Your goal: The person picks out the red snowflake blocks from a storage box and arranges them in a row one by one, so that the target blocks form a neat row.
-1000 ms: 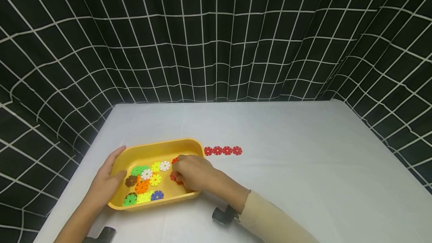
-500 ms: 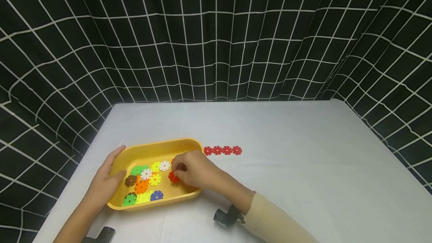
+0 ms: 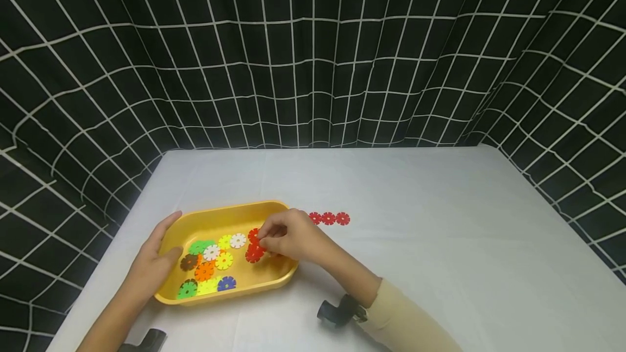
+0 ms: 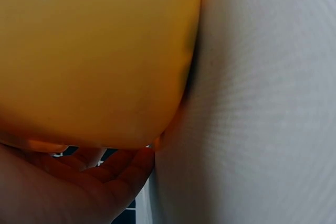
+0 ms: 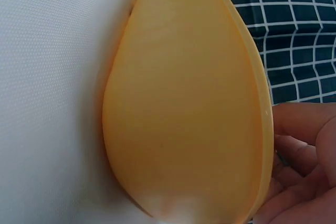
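Note:
A yellow plastic tray (image 3: 230, 289) lies on the white table, holding notched plastic discs in several colours. My left hand (image 3: 152, 262) grips its left end, thumb over the rim and fingers along the outside. Over the tray's right end, my right hand (image 3: 295, 237) has thumb and forefinger together, pinching what looks like a red notched disc (image 3: 263, 245). Other red discs (image 3: 253, 255) lie just below and beside the fingertips. In the right wrist view the tray's outer wall (image 5: 178, 87) hides what those fingers (image 5: 304, 121) hold.
Behind the tray's right end, a row of red discs (image 3: 329, 218) lies flat on the table (image 3: 440, 243), its left end hidden by the right hand. Green, white, yellow, orange, brown and blue discs (image 3: 227, 283) fill the tray's left and middle. A black grid-patterned curtain (image 3: 313, 69) encloses the table.
My right hand has risen from the tray's floor and shifted right and back, now covering the row's left end. More red discs show beneath it. The left hand stays on the tray.

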Motion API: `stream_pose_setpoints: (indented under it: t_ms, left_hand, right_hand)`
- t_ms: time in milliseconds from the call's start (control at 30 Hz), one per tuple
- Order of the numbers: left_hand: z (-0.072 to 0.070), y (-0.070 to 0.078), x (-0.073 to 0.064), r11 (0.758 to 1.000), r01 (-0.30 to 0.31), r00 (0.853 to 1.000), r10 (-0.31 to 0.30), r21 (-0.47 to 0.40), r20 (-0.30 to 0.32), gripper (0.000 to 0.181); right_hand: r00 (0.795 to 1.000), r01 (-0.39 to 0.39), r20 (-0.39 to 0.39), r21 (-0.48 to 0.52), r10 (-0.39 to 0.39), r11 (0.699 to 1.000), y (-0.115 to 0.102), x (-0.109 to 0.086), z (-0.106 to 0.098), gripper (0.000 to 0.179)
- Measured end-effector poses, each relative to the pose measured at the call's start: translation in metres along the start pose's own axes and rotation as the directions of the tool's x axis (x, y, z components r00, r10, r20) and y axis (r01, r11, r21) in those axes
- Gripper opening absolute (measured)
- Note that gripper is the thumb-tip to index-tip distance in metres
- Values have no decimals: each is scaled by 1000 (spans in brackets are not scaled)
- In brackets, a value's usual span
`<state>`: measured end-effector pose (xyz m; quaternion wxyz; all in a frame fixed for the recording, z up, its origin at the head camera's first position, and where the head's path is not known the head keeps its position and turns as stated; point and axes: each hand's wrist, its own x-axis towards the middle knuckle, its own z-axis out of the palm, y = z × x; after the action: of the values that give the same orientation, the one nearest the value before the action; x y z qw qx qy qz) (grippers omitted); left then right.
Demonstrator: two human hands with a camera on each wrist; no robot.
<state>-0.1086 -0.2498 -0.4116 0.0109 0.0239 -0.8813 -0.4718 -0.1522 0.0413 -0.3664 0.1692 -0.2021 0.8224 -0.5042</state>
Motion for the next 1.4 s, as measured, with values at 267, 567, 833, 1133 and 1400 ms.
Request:
stream_pose_setpoints:
  t_ms: [267,567,833,1133,1400]
  left_hand:
    - [-1,0,-1,1000,-1,1000,1,-1,8,73]
    - [-1,1,0,1000,-15,1000,15,15,7,73]
    - [-1,-1,1,1000,-18,1000,18,6,7,73]
    - [-1,-2,1,1000,-24,1000,24,-1,1,73]
    - [0,-2,1,1000,-20,1000,20,3,0,73]
  right_hand:
    - [1000,-2,8,97,1,995,6,-6,-12,4]
    - [999,-7,-33,119,11,993,17,-13,-31,4]
    - [999,-11,-42,171,19,985,27,-17,-42,7]
    - [997,-18,-69,183,32,983,35,-21,-54,6]
    - [988,-66,-130,140,84,988,42,-22,-64,5]
